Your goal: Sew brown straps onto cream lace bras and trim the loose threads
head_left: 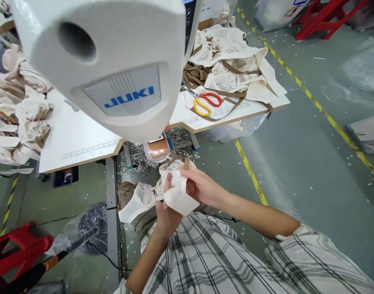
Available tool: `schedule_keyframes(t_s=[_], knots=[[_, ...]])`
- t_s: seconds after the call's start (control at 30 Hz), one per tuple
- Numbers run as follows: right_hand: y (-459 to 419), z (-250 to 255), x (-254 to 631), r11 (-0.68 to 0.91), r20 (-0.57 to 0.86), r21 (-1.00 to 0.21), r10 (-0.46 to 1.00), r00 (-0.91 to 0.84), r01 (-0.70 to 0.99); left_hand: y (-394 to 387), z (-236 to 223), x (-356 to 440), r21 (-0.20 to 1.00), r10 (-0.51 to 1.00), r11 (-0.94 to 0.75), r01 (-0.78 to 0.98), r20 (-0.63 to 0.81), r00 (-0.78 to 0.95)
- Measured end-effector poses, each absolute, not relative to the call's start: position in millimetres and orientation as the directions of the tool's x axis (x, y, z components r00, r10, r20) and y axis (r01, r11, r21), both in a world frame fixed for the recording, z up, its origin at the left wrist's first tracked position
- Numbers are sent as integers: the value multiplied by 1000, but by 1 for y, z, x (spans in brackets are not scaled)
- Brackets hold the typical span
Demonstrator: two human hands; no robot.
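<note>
A cream lace bra (pixel 145 195) hangs over my lap, below the front of a white JUKI sewing machine (pixel 122 77). Its plain wing (pixel 181 200) is folded up between my two hands. My left hand (pixel 168 214) grips the bra's fabric from below, fingers partly behind the cloth. Higher up and to the right, my right hand (pixel 202 183) pinches the upper edge near a short brown strap (pixel 186 164), thumb on top. The small copper-coloured machine arm end (pixel 158 148) sits just beyond the garment.
Scissors (pixel 207 102) with red and yellow handles lie on the right tabletop (pixel 193 120), beside a heap of cream bras (pixel 232 65). More garments (pixel 18 118) are piled at left. Red stools (pixel 18 249) stand on the floor, which has yellow tape lines (pixel 251 171).
</note>
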State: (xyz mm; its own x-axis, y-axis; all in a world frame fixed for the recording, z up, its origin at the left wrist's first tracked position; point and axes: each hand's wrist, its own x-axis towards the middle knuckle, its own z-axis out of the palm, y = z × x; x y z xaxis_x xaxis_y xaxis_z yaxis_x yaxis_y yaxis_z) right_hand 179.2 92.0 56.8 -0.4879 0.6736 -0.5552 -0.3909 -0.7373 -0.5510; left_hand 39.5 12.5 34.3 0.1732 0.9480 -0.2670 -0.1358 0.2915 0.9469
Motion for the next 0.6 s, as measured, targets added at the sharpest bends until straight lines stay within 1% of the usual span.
schedule_keyframes(t_s=[0.07, 0.13, 0.2, 0.27, 0.3, 0.33, 0.37, 0.4, 0.43, 0.47, 0.5, 0.57, 0.6], knots=[[88, 72, 176, -688, -468, -621, 710, -525, -376, 12, 42, 43, 971, 975, 214, -104, -204, 92], [90, 89, 177, -592, -342, -728, 751, -565, -346, 14, 56, 38, 997, 997, 71, 3, -71, 40], [101, 103, 178, -426, -203, -858, 795, -571, -288, 19, 70, 29, 990, 996, -91, 106, 91, 5], [119, 112, 177, -160, -52, -973, 855, -515, -167, 30, 80, 18, 947, 966, -244, 210, 255, -29], [130, 114, 175, -2, 35, -997, 884, -466, -80, 38, 83, 13, 908, 942, -311, 281, 334, -37], [140, 115, 172, 145, 124, -989, 904, -409, 20, 47, 85, 7, 857, 915, -366, 363, 403, -27], [150, 114, 169, 260, 204, -958, 914, -350, 121, 56, 85, 2, 794, 890, -410, 448, 457, 5], [160, 111, 165, 332, 266, -921, 918, -292, 203, 65, 85, -4, 724, 871, -441, 529, 489, 57], [168, 108, 161, 354, 295, -899, 924, -242, 256, 73, 83, -8, 654, 862, -455, 604, 494, 115], [174, 103, 158, 333, 285, -903, 937, -202, 271, 79, 82, -12, 590, 863, -454, 667, 477, 166], [180, 98, 156, 280, 241, -929, 954, -179, 243, 84, 80, -15, 535, 869, -448, 717, 449, 208], [187, 89, 153, 117, 99, -989, 977, -187, 88, 90, 77, -20, 457, 885, -426, 781, 391, 254], [190, 85, 152, 26, 26, -1000, 977, -213, -4, 91, 76, -21, 436, 893, -412, 800, 368, 259]])
